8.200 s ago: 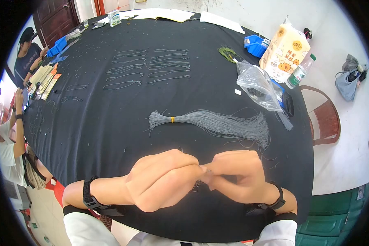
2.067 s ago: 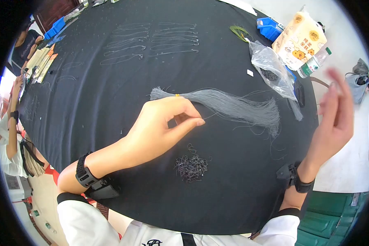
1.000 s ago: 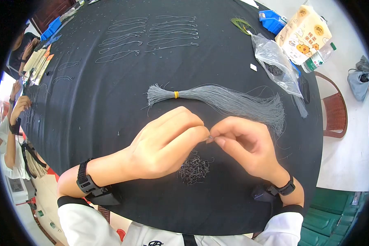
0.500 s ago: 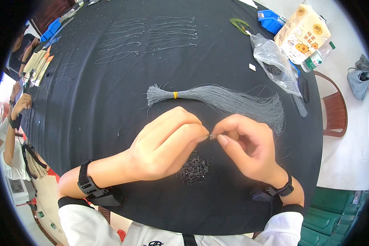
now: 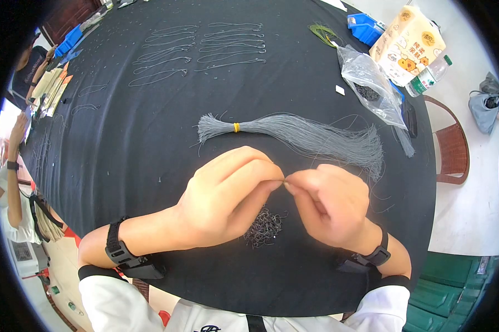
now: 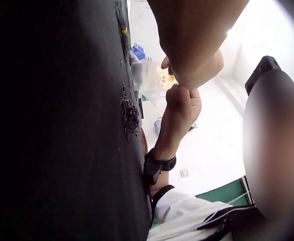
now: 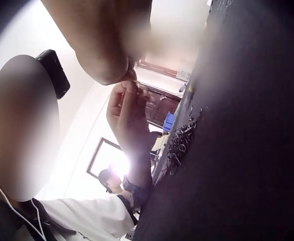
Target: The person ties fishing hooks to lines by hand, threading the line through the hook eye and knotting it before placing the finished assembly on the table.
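Over the table, in the head view, my left hand (image 5: 222,196) and right hand (image 5: 335,205) meet at their fingertips. Both pinch with thumb and forefinger on a tiny piece, a fish hook with thin grey fishing line, mostly hidden by the fingers; I cannot tell which part each hand has. Near the right hand, the left wrist view shows a fine strand (image 6: 157,95). Below the hands lies a pile of dark fish hooks (image 5: 265,228), partly covered by the left hand. Beyond them lies a bundle of grey fishing line (image 5: 310,135), bound with a yellow band (image 5: 237,127).
Looped grey lines (image 5: 161,55) lie in two columns farther back on the black cloth (image 5: 139,138). At right are a plastic bag (image 5: 366,83), green line coil (image 5: 321,34), blue bin (image 5: 364,29), tissue pack (image 5: 409,47) and bottle (image 5: 429,76). Other people sit at left.
About two seconds ago my right hand was raised at far right, with a strand in the left; it came back to the left fingertips. Since half a second ago, the small gap between them has closed.
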`<state>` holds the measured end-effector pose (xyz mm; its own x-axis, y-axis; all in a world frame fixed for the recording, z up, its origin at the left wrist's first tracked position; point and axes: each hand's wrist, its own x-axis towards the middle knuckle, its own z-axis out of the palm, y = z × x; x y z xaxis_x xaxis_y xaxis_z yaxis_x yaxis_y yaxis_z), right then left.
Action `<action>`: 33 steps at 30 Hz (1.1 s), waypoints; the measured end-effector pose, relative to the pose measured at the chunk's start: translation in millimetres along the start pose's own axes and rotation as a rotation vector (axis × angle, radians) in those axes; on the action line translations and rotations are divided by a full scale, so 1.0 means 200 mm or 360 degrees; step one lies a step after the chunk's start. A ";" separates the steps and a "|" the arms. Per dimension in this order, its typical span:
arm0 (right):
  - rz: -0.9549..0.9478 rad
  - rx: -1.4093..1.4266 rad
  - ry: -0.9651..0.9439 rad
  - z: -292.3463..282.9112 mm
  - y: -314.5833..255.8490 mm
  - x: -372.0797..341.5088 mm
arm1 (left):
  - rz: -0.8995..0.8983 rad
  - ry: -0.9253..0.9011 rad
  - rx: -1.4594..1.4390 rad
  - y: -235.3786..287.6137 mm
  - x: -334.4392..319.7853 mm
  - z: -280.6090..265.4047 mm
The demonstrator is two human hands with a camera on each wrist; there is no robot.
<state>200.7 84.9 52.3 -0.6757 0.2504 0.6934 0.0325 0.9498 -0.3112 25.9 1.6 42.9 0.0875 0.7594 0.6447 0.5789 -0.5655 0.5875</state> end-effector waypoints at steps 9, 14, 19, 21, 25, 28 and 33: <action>0.0317 0.0267 -0.0103 -0.04 0.00 0.02 | 0.0029 0.0022 0.0005 0.00 0.01 -0.02; 0.0878 0.0847 -0.0260 -0.05 0.00 0.01 | 0.0156 0.0101 0.0084 -0.01 0.01 0.00; 0.1108 0.1185 -0.0209 -0.04 -0.01 -0.01 | 0.0230 0.0130 0.0112 -0.02 0.01 0.01; 0.1060 0.1103 -0.0232 -0.05 0.00 -0.02 | 0.0222 0.0127 0.0096 -0.02 0.01 0.01; 0.0915 0.0986 -0.0184 -0.04 -0.01 -0.01 | 0.0205 0.0100 0.0100 -0.01 0.02 0.00; 0.0866 0.0927 -0.0218 -0.04 -0.01 0.00 | 0.0214 0.0071 0.0108 -0.01 0.02 0.00; 0.0903 0.0955 -0.0253 -0.04 0.01 -0.01 | 0.0191 0.0081 0.0104 -0.01 0.02 0.00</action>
<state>208.2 87.6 56.3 -0.7723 0.5875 0.2416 0.0320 0.4159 -0.9089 24.4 5.5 44.8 0.1187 0.6694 0.7333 0.6187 -0.6276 0.4727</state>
